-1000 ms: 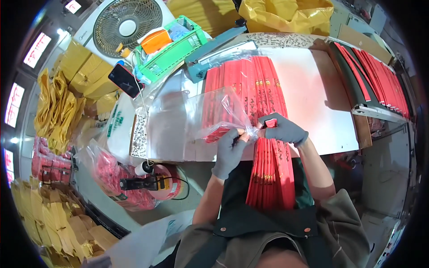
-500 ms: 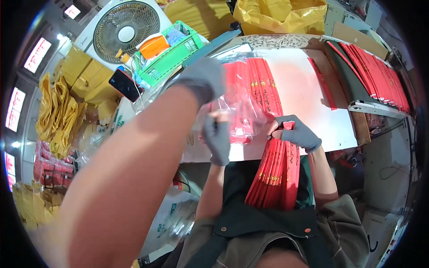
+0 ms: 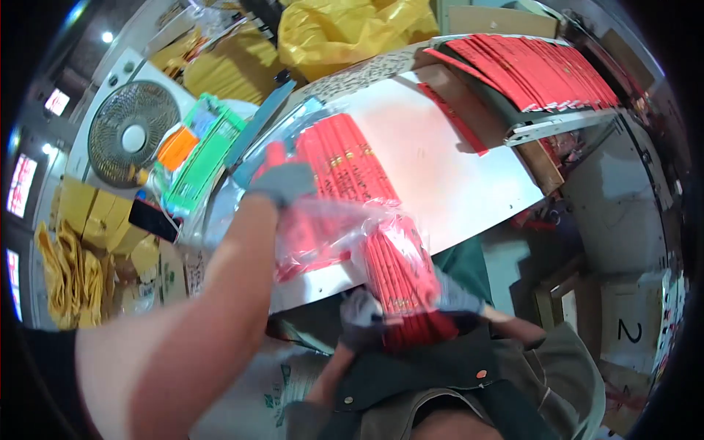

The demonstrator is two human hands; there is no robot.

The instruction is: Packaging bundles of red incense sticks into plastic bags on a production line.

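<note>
A bundle of long, narrow red strips with gold markings [image 3: 400, 282] is inside a clear plastic bag over my lap, at the table's front edge. My left hand [image 3: 361, 319], in a grey glove with bare fingertips, is closed on its lower left side, blurred by motion. On the other side my right hand [image 3: 458, 297], gloved alike, grips the bundle, its fingers partly hidden. Another person's gloved hand [image 3: 284, 183] reaches in from the left over red strips in clear plastic [image 3: 308, 235]. More red strips [image 3: 345, 158] lie beside that hand.
The white tabletop [image 3: 425, 147] carries a single red strip [image 3: 455, 121] near a rack of red strips [image 3: 535, 73]. At left are a green basket [image 3: 209, 158], a fan [image 3: 133, 136] and a phone [image 3: 152, 220]. A yellow bag [image 3: 352, 33] stands behind.
The red strips, bare half a second ago, are now in the clear bag. My left hand has come down to the bundle. The other person's hand has moved down onto the plastic. The view has turned.
</note>
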